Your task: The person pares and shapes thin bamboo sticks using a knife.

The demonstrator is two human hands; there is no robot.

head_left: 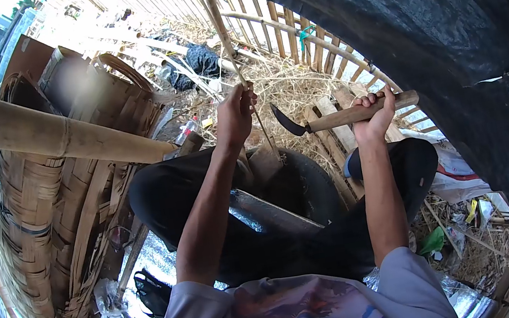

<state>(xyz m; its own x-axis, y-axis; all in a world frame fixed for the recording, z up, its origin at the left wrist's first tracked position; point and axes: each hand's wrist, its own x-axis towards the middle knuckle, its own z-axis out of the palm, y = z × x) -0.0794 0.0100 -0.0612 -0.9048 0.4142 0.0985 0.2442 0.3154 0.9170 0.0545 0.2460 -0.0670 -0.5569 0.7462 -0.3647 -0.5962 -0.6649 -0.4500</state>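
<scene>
**Holding strip (265, 129) crosswise to knife (332, 120)**

Grips the strip in the closed left hand (236, 116), beyond and to the left of the knife's blade (290, 125). Runs lengthwise past the blade, roughly square to the knife's long axis. Clasps the knife in the closed right hand (374, 120), farther from the strip, with the blade towards it and apparently apart.

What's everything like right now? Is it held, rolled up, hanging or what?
Long thin tan bamboo strip: held, slanting
Curved dark-bladed knife with wooden handle: held, blade bare, not touching strip
Bare left hand: closed around strip
Bare right hand: closed around knife handle
Big woven brown bamboo mats: curled
Large black plastic sheet: hanging, slit in one place
</scene>
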